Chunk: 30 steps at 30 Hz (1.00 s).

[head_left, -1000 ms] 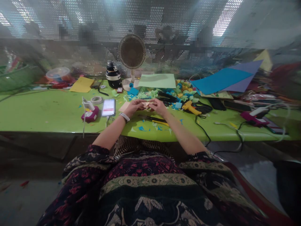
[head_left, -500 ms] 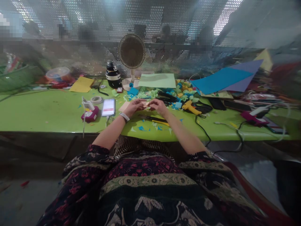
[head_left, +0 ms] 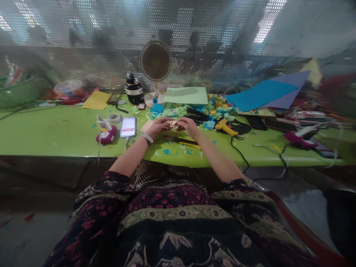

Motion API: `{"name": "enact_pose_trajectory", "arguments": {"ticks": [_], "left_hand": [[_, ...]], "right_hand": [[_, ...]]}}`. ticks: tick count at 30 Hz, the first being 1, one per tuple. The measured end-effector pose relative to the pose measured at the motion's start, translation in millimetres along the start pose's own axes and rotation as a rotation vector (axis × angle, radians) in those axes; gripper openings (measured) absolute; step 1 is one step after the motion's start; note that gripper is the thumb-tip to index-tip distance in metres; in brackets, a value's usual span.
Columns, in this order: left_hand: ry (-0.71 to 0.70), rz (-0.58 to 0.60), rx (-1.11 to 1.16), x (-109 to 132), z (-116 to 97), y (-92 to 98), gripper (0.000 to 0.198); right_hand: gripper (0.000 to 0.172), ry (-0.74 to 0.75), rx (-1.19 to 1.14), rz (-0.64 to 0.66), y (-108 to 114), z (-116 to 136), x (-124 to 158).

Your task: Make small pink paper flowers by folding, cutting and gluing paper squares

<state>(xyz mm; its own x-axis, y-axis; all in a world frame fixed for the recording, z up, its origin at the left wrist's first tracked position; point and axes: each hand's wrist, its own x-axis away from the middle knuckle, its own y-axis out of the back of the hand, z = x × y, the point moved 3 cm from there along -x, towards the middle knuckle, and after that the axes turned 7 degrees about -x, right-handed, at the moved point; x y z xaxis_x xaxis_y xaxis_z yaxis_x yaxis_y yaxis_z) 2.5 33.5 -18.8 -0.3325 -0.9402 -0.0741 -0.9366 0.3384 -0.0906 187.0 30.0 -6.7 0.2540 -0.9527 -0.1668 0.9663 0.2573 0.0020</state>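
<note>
Between my left hand point(head_left: 158, 126) and my right hand point(head_left: 187, 124) is a small piece of pale pink paper point(head_left: 172, 123), pinched by the fingers of both. Its exact shape is partly hidden by the fingertips. Beside my left wrist, a flat sheet of pink paper point(head_left: 146, 126) lies on the green table point(head_left: 69, 129). Just below the hands rests a dark and yellow cutting tool point(head_left: 187, 142), perhaps scissors or a cutter. Blue and pale paper scraps point(head_left: 168, 152) are scattered near it. Green, blue and yellow paper pieces point(head_left: 178, 111) are heaped beyond my hands.
A phone point(head_left: 128, 127), a tape roll point(head_left: 114, 118) and a purple power socket point(head_left: 106, 135) are to the left. Behind stand a fan point(head_left: 156, 61) and a black bottle point(head_left: 133, 89). A yellow glue gun point(head_left: 226, 127) with a cord and blue sheets point(head_left: 261, 94) are to the right.
My fingers have shifted very slightly around the small pink paper, with both hands staying in the same place. Nothing else on the table has visibly moved.
</note>
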Motion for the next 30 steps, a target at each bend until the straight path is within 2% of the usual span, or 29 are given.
{"name": "enact_pose_trajectory", "arguments": {"ticks": [10, 13, 17, 20, 26, 30], "left_hand": [[-0.021, -0.001, -0.043, 1.3, -1.4, -2.6, 0.026], [-0.046, 0.002, -0.081, 0.5, -1.0, -3.4, 0.028], [-0.073, 0.035, -0.117, 1.3, -1.9, -5.6, 0.032], [-0.086, 0.059, -0.129, 2.1, -2.9, -6.7, 0.03], [-0.117, 0.018, -0.15, 0.7, -3.2, -6.2, 0.026], [-0.137, -0.004, -0.142, 0.9, -4.0, -6.7, 0.02]], "right_hand": [[0.013, 0.06, 0.12, 0.032, -2.6, 2.6, 2.3], [0.011, 0.091, 0.247, 0.049, -3.2, 2.4, 3.3], [0.009, 0.249, 0.545, -0.023, -1.9, 1.6, 1.3], [0.008, 0.306, 0.701, -0.051, -1.6, -0.7, -0.8], [0.014, 0.398, 0.708, -0.031, -1.5, -1.9, -1.9], [0.014, 0.408, 0.669, -0.044, -0.7, -2.2, -0.9]]}}
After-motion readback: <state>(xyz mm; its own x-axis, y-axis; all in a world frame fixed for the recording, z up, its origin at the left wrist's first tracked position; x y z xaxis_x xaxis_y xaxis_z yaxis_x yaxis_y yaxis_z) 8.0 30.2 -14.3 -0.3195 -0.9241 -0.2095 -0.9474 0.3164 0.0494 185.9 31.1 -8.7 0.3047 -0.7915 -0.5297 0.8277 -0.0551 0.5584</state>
